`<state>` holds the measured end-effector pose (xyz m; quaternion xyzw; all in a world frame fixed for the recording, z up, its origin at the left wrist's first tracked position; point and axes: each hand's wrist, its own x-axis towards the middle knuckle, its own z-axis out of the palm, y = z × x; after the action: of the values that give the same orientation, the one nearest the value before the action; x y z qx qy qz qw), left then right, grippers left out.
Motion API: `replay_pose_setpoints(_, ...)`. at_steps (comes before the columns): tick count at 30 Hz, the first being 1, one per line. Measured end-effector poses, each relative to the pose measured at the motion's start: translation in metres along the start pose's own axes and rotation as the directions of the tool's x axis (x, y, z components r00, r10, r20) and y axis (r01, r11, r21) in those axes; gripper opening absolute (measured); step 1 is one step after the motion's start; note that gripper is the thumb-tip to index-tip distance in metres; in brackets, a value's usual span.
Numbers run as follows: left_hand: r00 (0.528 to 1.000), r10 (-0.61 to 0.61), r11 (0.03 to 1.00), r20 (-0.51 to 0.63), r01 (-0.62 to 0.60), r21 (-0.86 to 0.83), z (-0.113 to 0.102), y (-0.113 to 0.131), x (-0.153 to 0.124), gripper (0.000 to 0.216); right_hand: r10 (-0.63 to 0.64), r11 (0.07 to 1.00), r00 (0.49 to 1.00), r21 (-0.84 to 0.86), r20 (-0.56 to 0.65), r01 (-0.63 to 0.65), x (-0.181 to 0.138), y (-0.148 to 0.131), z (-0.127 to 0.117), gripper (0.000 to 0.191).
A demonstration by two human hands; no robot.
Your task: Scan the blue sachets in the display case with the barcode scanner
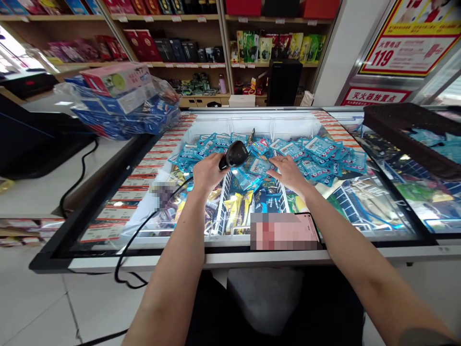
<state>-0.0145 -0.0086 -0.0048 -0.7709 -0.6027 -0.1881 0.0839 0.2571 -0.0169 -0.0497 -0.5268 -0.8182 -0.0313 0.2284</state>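
My left hand (207, 171) is closed round the handle of a black barcode scanner (234, 154), whose head points down over the open chest freezer (118, 192). A black cable (144, 230) runs from the scanner over the freezer's front edge towards the floor. My right hand (290, 172) lies with fingers spread on a heap of blue ice-cream packets (317, 154), touching them. Yellow and dark wrapped bars (237, 206) fill the wire baskets just below both hands. A phone (284, 230) lies on the glass lid near my right forearm.
A stack of blue boxes in clear plastic (122, 103) sits at the freezer's left rear corner. A black wire basket (410, 129) rests on the neighbouring freezer lid to the right. A dark monitor (32, 139) stands on the counter at left. Shelves of goods (201, 43) line the back wall.
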Motion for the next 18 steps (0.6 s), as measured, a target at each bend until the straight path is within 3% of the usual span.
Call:
replay_pose_setpoints(8,0.999,0.034,0.999,0.042,-0.033,-0.024,-0.004,0.004,0.001,0.035,0.246,0.95,0.967,0.216,-0.073,-0.226,-0.003,0.011,-0.003,0.05)
replay_pose_setpoints(12,0.992,0.098,0.995,0.076,-0.096,-0.04,-0.005,0.006,0.001,0.034,0.329,0.901,0.93,0.351,-0.166,-0.256,-0.001,0.019,-0.008,0.04)
replay_pose_setpoints(18,0.97,0.208,0.977,0.126,-0.2,-0.073,-0.005,0.009,0.0,0.035,0.358,0.896,0.914,0.345,-0.19,-0.279,0.001,0.027,-0.01,0.038)
